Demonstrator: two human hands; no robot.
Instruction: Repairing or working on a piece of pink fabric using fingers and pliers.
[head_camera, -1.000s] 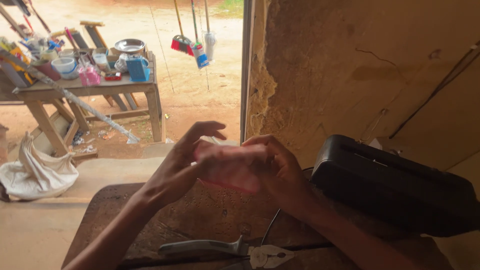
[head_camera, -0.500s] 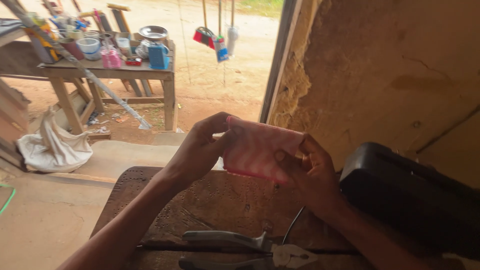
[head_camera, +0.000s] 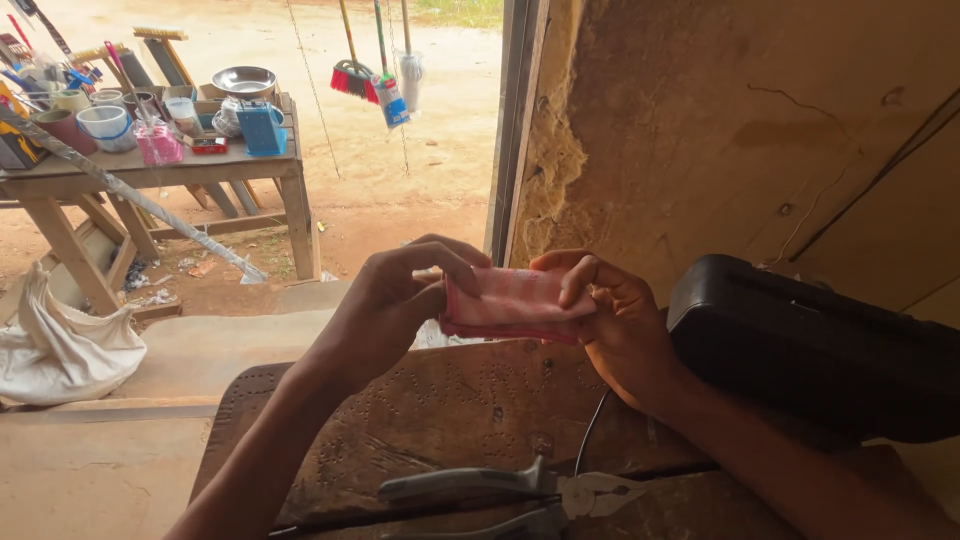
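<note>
Pink striped packet (head_camera: 512, 303), flat, pinched between left hand (head_camera: 385, 305), right hand (head_camera: 615, 325)

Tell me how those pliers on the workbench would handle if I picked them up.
The pliers look metal, so probably stiff and fairly heavy for their size. The handles are spread, so they may swing at the pivot. Lying flat on the wooden bench, they seem unlikely to roll.
</note>
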